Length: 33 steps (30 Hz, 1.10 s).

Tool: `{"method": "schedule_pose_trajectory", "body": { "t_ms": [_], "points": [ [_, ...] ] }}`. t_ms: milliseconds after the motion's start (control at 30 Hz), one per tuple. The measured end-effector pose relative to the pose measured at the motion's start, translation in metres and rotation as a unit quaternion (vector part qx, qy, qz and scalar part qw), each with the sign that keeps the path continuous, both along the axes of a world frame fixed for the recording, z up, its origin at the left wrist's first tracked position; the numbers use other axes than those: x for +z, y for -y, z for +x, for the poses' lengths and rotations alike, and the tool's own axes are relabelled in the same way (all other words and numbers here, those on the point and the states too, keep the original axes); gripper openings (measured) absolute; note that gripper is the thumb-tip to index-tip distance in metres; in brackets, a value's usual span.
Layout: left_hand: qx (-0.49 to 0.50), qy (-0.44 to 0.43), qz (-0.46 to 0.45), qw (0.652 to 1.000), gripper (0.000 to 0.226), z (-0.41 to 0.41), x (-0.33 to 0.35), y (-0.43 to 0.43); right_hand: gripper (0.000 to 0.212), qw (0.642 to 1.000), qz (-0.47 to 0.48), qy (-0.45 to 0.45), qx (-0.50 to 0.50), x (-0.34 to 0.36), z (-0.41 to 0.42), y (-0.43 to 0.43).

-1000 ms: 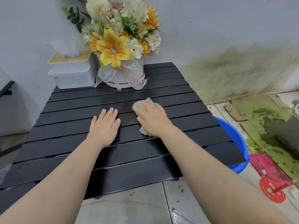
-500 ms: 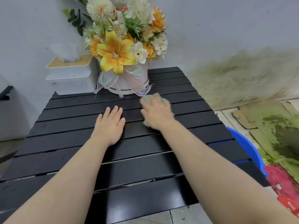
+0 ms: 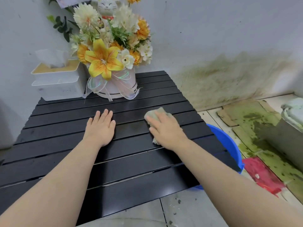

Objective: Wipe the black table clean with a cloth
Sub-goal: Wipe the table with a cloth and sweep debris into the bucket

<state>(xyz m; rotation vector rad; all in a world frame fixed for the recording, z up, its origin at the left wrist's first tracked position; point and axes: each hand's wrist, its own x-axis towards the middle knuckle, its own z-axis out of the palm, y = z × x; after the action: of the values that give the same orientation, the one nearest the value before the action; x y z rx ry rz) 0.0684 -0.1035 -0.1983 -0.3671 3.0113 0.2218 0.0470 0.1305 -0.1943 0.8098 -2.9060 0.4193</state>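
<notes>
Cloth (image 3: 158, 114) now rightward, flower box (image 3: 114, 86) behind.

Black table (image 3: 65, 128) you wiped: slatted, smooth, faintly glossy. Cloth (image 3: 161, 112) you pressed: fuzzy, matt, frayed. Bucket (image 3: 227, 145) beside you: glossy blue plastic.

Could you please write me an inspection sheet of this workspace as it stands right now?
Surface: black slatted table, gaps between slats.
Job's things: pale green crumpled cloth flat under right palm.
Clutter: white tissue box and round white flower box at far edge.
Grips: left hand flat and open on table; right hand pressing cloth.
Cables: nothing seen.
Surroundings: blue plastic bucket beside table; green-stained wall.
</notes>
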Motion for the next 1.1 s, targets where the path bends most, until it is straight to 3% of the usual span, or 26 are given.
{"method": "schedule_pose_trajectory", "body": {
  "t_ms": [67,133,267,367,500,633,867,1000,1100],
  "points": [
    [0.002,0.013,-0.008,1.0,0.053,0.002,0.009,-0.002,0.044,0.996,-0.006,0.016,0.088,0.004,0.039,0.002],
    [0.011,-0.007,0.018,1.0,0.053,0.008,0.023,-0.013,0.043,0.995,-0.012,0.043,0.093,0.01,0.055,-0.02],
    [-0.02,-0.09,0.052,0.994,0.05,0.053,0.054,-0.071,0.041,0.998,-0.044,0.019,-0.042,0.015,0.066,-0.091],
    [-0.084,-0.108,0.061,0.989,0.062,0.101,0.055,-0.129,0.042,0.985,-0.029,0.068,-0.159,0.017,0.077,-0.119],
    [-0.104,-0.044,0.078,0.991,0.052,0.118,0.021,-0.175,0.05,0.99,-0.021,0.073,-0.118,0.013,0.097,-0.115],
    [-0.096,-0.032,0.034,0.994,0.053,0.117,0.005,-0.18,0.053,0.99,-0.019,0.071,-0.123,0.013,0.095,-0.115],
    [-0.1,-0.023,0.039,0.994,0.052,0.117,0.006,-0.178,0.05,0.988,0.006,0.095,-0.124,0.017,0.092,-0.113],
    [-0.096,-0.012,0.071,0.993,0.051,0.112,0.017,-0.173,0.042,0.977,-0.026,0.144,-0.158,0.032,0.085,-0.106],
    [-0.067,-0.043,0.182,0.98,0.041,0.095,0.032,-0.152,0.027,0.967,-0.111,0.121,-0.194,0.043,0.062,-0.091]
  ]
}}
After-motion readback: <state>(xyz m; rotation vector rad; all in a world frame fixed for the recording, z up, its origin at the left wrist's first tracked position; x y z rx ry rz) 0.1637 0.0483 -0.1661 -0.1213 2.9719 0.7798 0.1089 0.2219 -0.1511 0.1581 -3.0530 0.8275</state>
